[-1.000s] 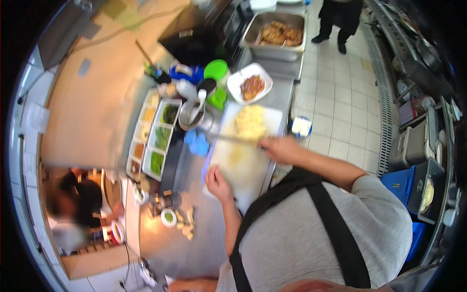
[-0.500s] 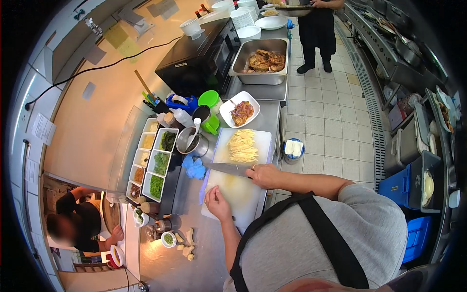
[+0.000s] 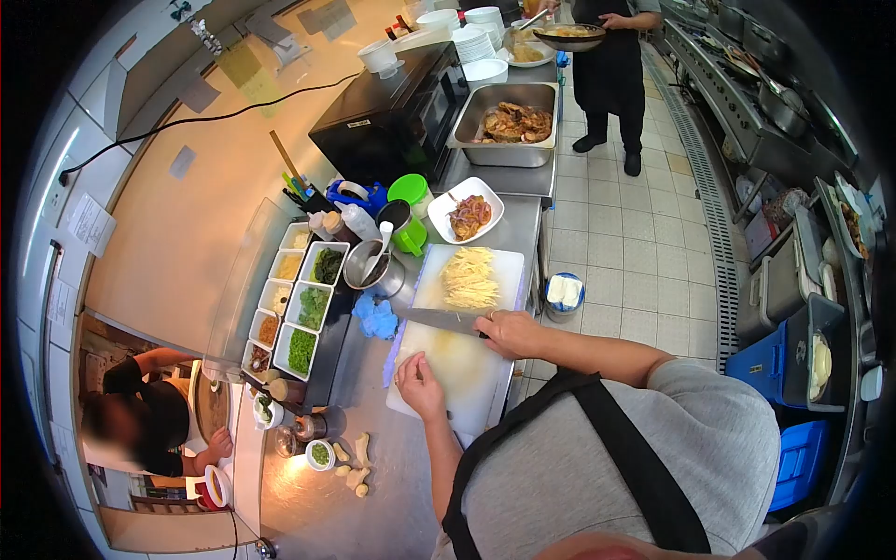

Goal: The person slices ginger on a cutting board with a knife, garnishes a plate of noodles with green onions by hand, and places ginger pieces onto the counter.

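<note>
My right hand is closed around the handle of a knife. The broad blade points left across the white cutting board, just below a heap of pale yellow, thin-cut strips. Over the board's near left part is my left hand, its fingers loosely bent and slightly apart, with nothing seen in them. A crumpled blue glove or cloth lies left of the board. Beyond the strips stands a white bowl of sliced, sauced food.
Left are garnish containers, a metal pot with a ladle and ginger pieces. A deep steel pan of cooked meat sits beyond, beside a black microwave. One co-worker holds a frying pan; another person is at left.
The far co-worker's frying pan has lowered and moved left, over a plate, and their feet have shifted. My view has shifted slightly. My hands and the knife have barely moved.
</note>
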A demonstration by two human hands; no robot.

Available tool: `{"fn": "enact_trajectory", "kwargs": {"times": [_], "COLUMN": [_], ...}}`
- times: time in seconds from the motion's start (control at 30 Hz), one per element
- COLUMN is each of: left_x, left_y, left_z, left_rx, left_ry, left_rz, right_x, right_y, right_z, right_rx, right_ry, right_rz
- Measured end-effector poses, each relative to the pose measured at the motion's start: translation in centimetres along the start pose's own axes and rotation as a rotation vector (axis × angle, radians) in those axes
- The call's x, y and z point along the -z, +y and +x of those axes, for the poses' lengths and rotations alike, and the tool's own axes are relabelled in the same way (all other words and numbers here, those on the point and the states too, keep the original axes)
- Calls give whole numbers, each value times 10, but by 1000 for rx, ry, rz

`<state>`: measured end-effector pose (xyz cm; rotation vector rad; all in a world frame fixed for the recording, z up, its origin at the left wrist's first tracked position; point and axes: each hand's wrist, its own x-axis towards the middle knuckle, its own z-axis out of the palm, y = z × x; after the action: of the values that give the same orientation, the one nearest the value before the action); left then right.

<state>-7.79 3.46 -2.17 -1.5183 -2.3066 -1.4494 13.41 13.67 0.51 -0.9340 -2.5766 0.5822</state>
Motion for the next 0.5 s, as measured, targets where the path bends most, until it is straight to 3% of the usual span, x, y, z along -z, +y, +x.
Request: {"fn": "enact_trajectory", "kwargs": {"times": [0.5], "left_x": [1], "left_y": [-3], "left_z": [1], "left_rx": [-59], "left_ry": [-22], "left_rz": [-37], "right_x": [-3], "right_y": [-3], "right_z": [4], "right_rx": [-50], "right_ry": [8], "right_rz": [-28]}}
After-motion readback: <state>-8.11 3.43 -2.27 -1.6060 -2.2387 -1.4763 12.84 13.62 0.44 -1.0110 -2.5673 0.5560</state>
